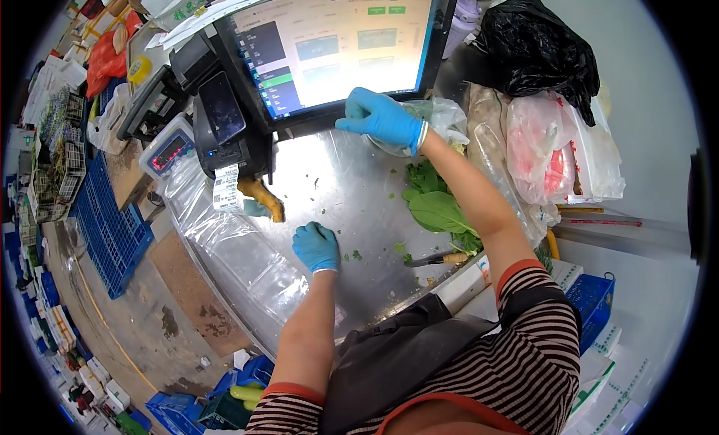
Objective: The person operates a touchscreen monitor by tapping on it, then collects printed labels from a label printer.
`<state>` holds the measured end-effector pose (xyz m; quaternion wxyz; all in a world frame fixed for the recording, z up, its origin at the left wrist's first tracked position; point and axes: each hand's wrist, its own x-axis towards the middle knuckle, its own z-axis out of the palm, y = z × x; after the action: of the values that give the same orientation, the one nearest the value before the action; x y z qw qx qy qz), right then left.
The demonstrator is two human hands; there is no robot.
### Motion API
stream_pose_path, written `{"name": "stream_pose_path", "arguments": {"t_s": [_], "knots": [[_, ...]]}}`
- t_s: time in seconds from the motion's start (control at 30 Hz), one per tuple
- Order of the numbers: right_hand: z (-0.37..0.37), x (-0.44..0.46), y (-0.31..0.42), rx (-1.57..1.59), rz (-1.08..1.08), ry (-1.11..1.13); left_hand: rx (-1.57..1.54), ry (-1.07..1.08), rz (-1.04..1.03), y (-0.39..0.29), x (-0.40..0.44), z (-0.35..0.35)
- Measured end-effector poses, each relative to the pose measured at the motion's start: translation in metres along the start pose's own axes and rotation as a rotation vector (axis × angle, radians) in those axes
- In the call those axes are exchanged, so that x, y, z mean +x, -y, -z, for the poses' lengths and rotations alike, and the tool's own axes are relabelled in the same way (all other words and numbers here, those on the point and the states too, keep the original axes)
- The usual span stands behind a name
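Observation:
My left hand (316, 247), in a blue glove, rests on the metal table (367, 210) with its fingers curled in; nothing shows in it. In another blue glove, my right hand (382, 121) is raised in front of the lower edge of the lit monitor (337, 45), fingers folded, and no held thing shows. Left of the monitor stands a label printer (225, 146) with a printed label (227, 188) hanging out. A brown root-like piece (262, 198) lies below it. Green leaves (440, 210) and a knife (442, 260) lie under and beside my right forearm.
A scale (171, 152) with a red display stands at the left, beside clear plastic film (232, 240). At the right are a black bag (535, 49), white and red plastic bags (543, 146) and a blue basket (592, 307). A blue pallet (112, 218) lies on the floor.

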<state>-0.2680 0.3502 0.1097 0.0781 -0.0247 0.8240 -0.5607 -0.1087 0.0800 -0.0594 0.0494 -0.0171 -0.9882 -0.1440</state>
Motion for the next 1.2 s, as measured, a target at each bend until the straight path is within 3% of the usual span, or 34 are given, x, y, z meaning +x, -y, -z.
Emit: {"name": "stream_pose_path", "arguments": {"t_s": [0.37, 1.2], "knots": [[0.016, 0.032, 0.017, -0.206, 0.110, -0.042, 0.004, 0.004, 0.002, 0.000, 0.000, 0.000], [0.018, 0.051, 0.007, -0.239, 0.099, -0.010, 0.000, -0.008, -0.013, 0.001, -0.001, -0.002]]}}
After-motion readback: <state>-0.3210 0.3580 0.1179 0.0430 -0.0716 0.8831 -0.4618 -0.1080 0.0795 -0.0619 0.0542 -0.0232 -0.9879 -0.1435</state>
